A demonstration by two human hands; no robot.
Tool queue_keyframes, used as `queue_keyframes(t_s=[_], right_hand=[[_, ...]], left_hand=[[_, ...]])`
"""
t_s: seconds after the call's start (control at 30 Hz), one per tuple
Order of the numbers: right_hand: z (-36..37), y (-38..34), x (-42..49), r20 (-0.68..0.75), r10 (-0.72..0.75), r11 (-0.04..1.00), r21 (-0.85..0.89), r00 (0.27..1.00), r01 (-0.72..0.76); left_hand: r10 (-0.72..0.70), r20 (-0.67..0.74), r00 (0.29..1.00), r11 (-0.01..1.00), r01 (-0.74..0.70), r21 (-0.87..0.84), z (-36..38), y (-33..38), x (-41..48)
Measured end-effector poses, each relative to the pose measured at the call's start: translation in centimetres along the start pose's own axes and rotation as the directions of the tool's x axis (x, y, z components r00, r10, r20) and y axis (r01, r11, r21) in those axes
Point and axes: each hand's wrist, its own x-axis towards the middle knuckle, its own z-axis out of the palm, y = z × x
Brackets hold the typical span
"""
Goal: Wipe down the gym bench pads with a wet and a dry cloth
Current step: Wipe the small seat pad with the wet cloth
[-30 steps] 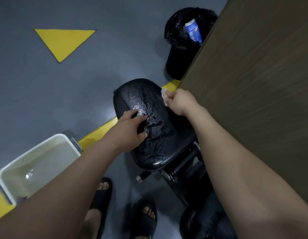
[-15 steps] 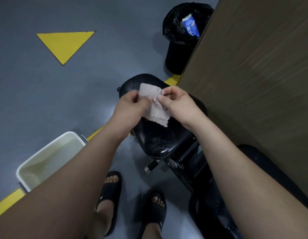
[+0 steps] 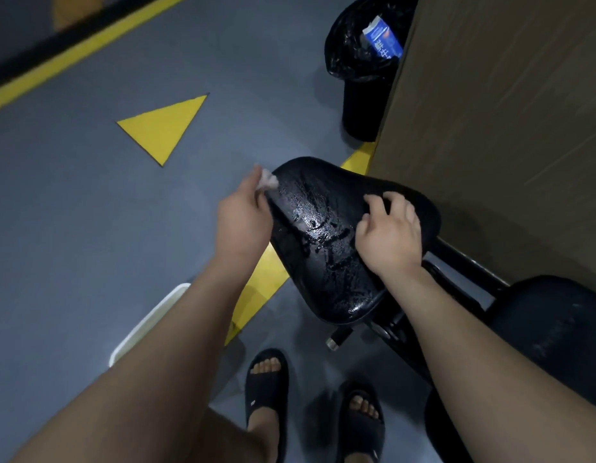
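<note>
Wet black seat pad [image 3: 323,235] of the bench, centre of view. The left hand [image 3: 244,218] pinches a pale, blurred cloth [image 3: 268,182] in its grip, apparently against the pad's 10 o'clock edge. The right hand [image 3: 388,235] rests at 2 o'clock, grip loosely bent and holding nothing, and a lined bin [image 3: 356,61] stands beyond at 1 o'clock.

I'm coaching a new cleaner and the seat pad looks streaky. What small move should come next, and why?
Probably sweep the cloth, pinched in the left hand, across the seat pad from its left edge: wet streaks glisten over its middle, and the right hand rests on its right side.
</note>
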Motion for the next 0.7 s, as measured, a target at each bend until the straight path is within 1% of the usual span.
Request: queue_keyframes(t_s=[0.03,0.07,0.1,0.13,0.17,0.2,0.33,0.43,0.47,0.57,0.63,0.7], right_hand=[[0.5,0.2,-0.3,-0.049,-0.013,1.000,0.001,0.999,0.013],[0.8,0.3,-0.4,-0.082,-0.023,1.000,-0.001,0.996,0.023],[1.0,0.4,-0.5,-0.101,-0.025,1.000,-0.001,0.995,0.025],[1.2,0.5,-0.5,-0.115,-0.023,1.000,0.003,0.993,0.023],[1.2,0.5,-0.4,-0.127,-0.015,1.000,0.009,0.992,0.017],[1.3,0.5,-0.4,-0.137,-0.009,1.000,0.014,0.990,0.011],[1.9,0.5,-0.4,-0.157,0.005,1.000,-0.008,0.988,-0.006],[2.2,0.5,-0.3,-0.177,0.013,1.000,-0.023,0.984,-0.018],[2.3,0.6,-0.3,-0.184,0.019,0.999,-0.022,0.983,-0.023],[2.6,0.5,-0.3,-0.198,0.019,1.000,-0.019,0.980,-0.023],[2.6,0.6,-0.3,-0.213,0.009,1.000,-0.021,0.977,-0.013],[2.6,0.6,-0.3,-0.217,0.004,1.000,-0.015,0.976,-0.007]], left_hand=[[0.024,0.064,0.998,1.000,-0.025,0.015,0.9,0.1,1.0],[0.060,0.159,0.986,0.997,-0.065,0.030,2.1,0.0,1.8],[0.106,0.281,0.954,0.990,-0.128,0.058,3.4,-0.2,2.2],[0.143,0.405,0.903,0.975,-0.200,0.101,4.6,-0.6,2.3],[0.150,0.500,0.853,0.956,-0.254,0.146,5.8,-1.2,2.2],[0.146,0.542,0.828,0.942,-0.284,0.179,6.7,-1.9,2.2],[0.173,0.530,0.830,0.920,-0.328,0.214,8.4,-2.9,5.3],[0.130,0.579,0.805,0.925,-0.308,0.221,9.7,-1.9,10.1],[0.121,0.593,0.796,0.941,-0.282,0.187,10.0,-1.2,11.2],[0.073,0.595,0.800,0.992,-0.118,0.037,9.4,-0.5,12.9],[0.056,0.569,0.820,0.998,-0.052,-0.024,8.1,-1.1,12.5],[0.065,0.503,0.862,0.997,-0.041,-0.057,7.3,-2.9,12.1]])
